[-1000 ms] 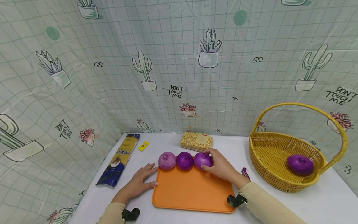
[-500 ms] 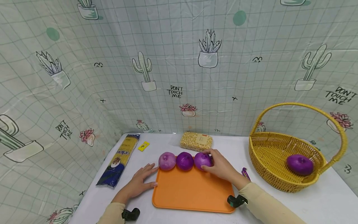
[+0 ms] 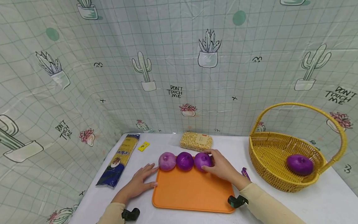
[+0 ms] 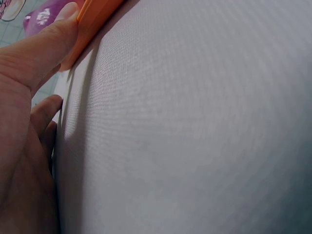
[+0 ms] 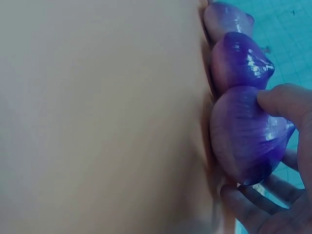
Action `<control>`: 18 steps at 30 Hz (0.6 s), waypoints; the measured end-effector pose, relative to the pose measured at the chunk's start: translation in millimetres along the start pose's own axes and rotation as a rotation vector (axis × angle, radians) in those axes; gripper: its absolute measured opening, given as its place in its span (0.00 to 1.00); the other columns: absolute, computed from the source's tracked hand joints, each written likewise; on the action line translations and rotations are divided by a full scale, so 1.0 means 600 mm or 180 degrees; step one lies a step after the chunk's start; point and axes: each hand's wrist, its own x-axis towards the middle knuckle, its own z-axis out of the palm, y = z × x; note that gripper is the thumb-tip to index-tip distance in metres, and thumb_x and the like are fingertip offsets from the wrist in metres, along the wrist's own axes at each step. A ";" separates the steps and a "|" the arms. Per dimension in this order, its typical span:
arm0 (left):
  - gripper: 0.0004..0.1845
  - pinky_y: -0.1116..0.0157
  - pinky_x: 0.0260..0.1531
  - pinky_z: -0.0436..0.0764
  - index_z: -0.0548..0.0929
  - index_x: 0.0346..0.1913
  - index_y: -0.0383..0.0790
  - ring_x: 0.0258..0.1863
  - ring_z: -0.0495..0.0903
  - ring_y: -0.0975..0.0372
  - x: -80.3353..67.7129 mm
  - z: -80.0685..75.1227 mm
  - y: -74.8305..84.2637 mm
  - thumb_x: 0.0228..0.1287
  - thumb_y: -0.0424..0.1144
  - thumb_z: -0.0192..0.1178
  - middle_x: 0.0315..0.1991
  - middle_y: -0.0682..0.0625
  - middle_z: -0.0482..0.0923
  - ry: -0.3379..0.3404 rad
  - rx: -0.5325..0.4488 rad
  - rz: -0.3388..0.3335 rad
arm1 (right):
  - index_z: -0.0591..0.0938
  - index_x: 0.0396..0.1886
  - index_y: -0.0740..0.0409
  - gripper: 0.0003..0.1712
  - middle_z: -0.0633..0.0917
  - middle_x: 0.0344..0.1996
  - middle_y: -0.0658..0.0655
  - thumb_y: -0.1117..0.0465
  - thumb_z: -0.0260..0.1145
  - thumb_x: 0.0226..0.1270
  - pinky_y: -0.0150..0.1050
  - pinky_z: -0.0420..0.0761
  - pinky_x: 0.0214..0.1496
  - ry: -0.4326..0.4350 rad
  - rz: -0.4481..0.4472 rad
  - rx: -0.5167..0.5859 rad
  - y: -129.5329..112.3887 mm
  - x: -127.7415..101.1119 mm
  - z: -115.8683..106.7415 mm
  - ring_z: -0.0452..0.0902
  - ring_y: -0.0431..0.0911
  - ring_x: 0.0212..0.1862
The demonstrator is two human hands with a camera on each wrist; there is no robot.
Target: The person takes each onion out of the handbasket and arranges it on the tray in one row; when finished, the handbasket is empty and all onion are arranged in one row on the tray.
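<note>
The white table covering [image 4: 195, 122] shows a fine woven texture in my left wrist view. At its right side stands an oval yellow wicker basket [image 3: 268, 149] with a high arched handle, and inside it lies a dark purple, rather flat onion [image 3: 300, 164]. Before me is the smooth orange rectangular tray [image 3: 190, 191] with a raised rim; it looks like light plastic, so I judge that it could slide, and it is good to steady it. My left hand [image 3: 138, 183] lies at its left edge, the fingers relaxed and the thumb touching the rim; it grips nothing. My right hand [image 3: 221, 167] is clamped on the round, shiny violet onion [image 3: 202, 161], the thumb on the near side and the index finger bent behind. This onion sits at the far rim of the tray, right end of the row, just beside the glossy deep-purple onion [image 3: 185, 161]; the pale lilac onion [image 3: 167, 161] stands at the left end. All three are rounded with a small tip, and such slippery skin may roll, so I should use a soft, wide pinch and not push the neighbours. The small purple candy [image 3: 245, 173] in shiny wrapping lies near my right forearm, so my sleeve should pass it carefully.
</note>
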 end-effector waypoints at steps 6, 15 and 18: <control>0.38 0.37 0.75 0.39 0.69 0.76 0.44 0.79 0.45 0.40 0.000 0.000 -0.001 0.68 0.53 0.66 0.79 0.39 0.57 0.0012 -0.0014 -0.0001 | 0.73 0.66 0.62 0.39 0.77 0.58 0.63 0.53 0.79 0.59 0.54 0.81 0.60 -0.0015 0.0025 0.0022 0.004 -0.002 0.001 0.78 0.54 0.54; 0.38 0.38 0.76 0.39 0.69 0.76 0.44 0.79 0.45 0.39 0.001 0.002 -0.003 0.67 0.54 0.66 0.79 0.38 0.57 0.0001 -0.0022 0.0017 | 0.72 0.69 0.62 0.43 0.76 0.58 0.63 0.51 0.79 0.58 0.53 0.81 0.60 -0.0009 0.0144 -0.0004 0.009 -0.003 0.000 0.77 0.52 0.52; 0.38 0.38 0.76 0.38 0.69 0.76 0.44 0.79 0.45 0.40 0.001 0.003 -0.003 0.68 0.54 0.66 0.79 0.39 0.57 -0.0007 -0.0026 -0.0002 | 0.71 0.70 0.62 0.44 0.76 0.58 0.63 0.51 0.80 0.58 0.52 0.81 0.59 -0.0028 0.0199 0.0036 0.010 -0.003 -0.001 0.78 0.51 0.52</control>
